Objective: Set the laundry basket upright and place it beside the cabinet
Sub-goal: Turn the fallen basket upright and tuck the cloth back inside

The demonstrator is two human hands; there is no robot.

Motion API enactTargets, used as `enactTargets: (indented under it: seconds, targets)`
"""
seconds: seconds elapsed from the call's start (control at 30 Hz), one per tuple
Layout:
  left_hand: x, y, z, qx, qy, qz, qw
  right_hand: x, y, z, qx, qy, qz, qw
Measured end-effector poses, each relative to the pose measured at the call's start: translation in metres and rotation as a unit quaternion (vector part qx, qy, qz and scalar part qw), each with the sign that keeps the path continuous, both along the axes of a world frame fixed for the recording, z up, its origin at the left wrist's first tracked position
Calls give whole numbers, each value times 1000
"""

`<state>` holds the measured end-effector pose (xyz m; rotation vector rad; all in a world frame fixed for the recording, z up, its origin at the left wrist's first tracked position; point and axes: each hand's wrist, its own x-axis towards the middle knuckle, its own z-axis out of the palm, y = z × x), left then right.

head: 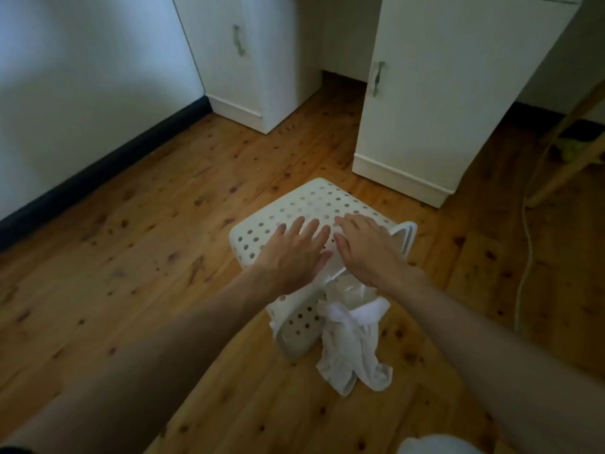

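Wooden floor carries the laundry basket, tipped on its side in front of the right cabinet, mouth toward the camera with white cloth spilled out of it. Left hand and right hand are laid open and flat over the basket's upper side, nothing gripped. Nothing is judged done: basket not yet righted or set beside the cabinet.

The white perforated plastic laundry basket looks smooth and matt. Soft white cloth spills beside it onto the knotty, glossy wooden floor; the white cabinet has a metal handle.
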<state>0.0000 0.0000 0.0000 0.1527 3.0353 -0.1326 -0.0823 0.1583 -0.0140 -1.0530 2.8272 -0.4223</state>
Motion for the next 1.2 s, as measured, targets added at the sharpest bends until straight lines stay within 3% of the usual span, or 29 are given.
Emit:
enactTargets:
  seconds: [0.17,0.27,0.33,0.47,0.63,0.8,1.03,1.2]
  targets:
    - [9,9,-16,1,-50,7,999,3,3,-9,-43,53,12,998]
    - [17,16,-27,-5,-92,29,995,10,16,-16,-132,146,-6,980]
    - [21,21,-33,2,-107,50,993,19,31,-32,-164,155,12,974]
    - [23,22,-40,26,-114,78,990,34,61,-85,-39,135,151,978]
    - [24,23,-46,45,-114,91,988,45,66,-131,154,-31,140,978]
    - [24,23,-49,57,-116,102,986,53,52,-149,255,-54,173,950]
    - [30,24,-51,94,-125,156,975,54,32,-146,283,-72,161,943]
    - [31,25,-48,91,-116,156,977,49,31,-144,267,-18,178,947]
